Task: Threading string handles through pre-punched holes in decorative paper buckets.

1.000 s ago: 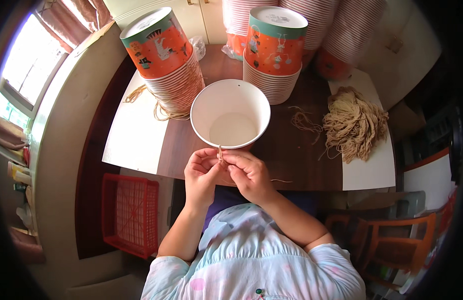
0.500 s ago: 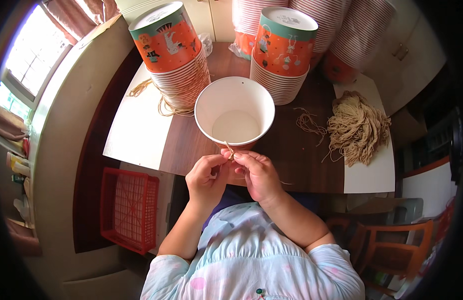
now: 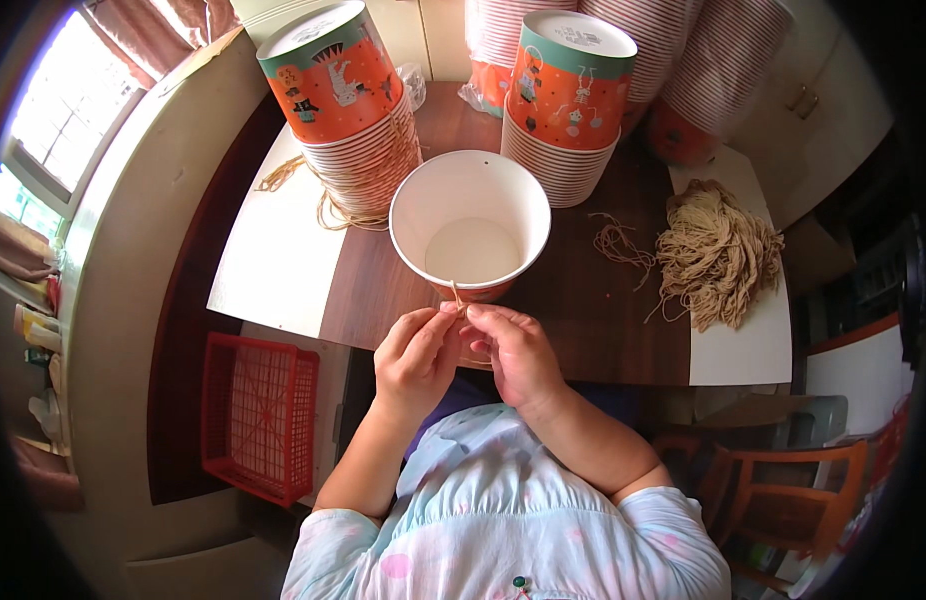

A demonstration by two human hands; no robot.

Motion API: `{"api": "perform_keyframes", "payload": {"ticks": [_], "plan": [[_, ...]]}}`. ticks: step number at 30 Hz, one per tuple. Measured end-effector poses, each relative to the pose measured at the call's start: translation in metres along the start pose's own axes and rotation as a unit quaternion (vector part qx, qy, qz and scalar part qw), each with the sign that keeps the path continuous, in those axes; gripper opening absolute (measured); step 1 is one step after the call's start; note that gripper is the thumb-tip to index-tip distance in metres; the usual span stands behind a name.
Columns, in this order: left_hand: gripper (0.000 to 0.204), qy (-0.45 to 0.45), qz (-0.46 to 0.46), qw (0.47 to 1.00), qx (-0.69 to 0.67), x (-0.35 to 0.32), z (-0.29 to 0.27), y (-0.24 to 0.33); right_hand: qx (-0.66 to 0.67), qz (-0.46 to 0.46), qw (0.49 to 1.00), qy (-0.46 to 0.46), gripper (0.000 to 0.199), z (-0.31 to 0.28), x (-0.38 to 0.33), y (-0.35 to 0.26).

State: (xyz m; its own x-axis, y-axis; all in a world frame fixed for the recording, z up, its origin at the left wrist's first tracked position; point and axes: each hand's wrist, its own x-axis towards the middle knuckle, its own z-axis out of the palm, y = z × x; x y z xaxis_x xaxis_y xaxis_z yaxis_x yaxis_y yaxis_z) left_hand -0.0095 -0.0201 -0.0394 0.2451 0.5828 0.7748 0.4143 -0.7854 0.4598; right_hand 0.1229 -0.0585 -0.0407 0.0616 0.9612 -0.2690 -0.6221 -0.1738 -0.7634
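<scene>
A white-lined paper bucket [image 3: 471,222] with an orange outside stands open on the brown table [image 3: 593,320], right in front of me. My left hand [image 3: 415,358] and my right hand [image 3: 518,352] meet at its near rim. Both pinch a thin tan string [image 3: 455,296] that runs up through the rim. A small hole shows in the bucket's far wall.
Two stacks of orange and teal printed buckets [image 3: 348,110] [image 3: 568,100] stand behind it, with striped stacks further back. A heap of tan strings [image 3: 713,255] lies at the right, more string at the left stack's foot. A red basket [image 3: 258,415] sits on the floor at left, a wooden chair [image 3: 783,490] at right.
My hands stay together at the bucket's near rim, working the string. The view has shifted a little; the bucket and stacks have not moved on the table.
</scene>
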Motion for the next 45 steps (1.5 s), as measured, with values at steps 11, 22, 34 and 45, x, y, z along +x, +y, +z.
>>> {"api": "perform_keyframes", "payload": {"ticks": [11, 22, 34, 45], "plan": [[0.016, -0.045, -0.108, 0.991, -0.068, 0.002, -0.011, -0.001, 0.039, 0.039, 0.998, 0.031, 0.016, -0.003, 0.011, 0.001], [0.017, -0.052, -0.139, 0.983, -0.111, 0.003, -0.012, 0.000, 0.024, -0.001, 1.000, -0.007, 0.017, 0.000, 0.010, 0.003], [0.014, -0.060, -0.152, 0.981, -0.102, 0.001, -0.014, -0.002, -0.044, -0.107, 0.993, 0.019, 0.015, -0.003, 0.012, 0.005], [0.008, -0.064, -0.200, 0.970, -0.122, 0.002, -0.010, -0.001, -0.062, -0.085, 0.994, 0.008, 0.019, 0.001, 0.005, 0.002]]}}
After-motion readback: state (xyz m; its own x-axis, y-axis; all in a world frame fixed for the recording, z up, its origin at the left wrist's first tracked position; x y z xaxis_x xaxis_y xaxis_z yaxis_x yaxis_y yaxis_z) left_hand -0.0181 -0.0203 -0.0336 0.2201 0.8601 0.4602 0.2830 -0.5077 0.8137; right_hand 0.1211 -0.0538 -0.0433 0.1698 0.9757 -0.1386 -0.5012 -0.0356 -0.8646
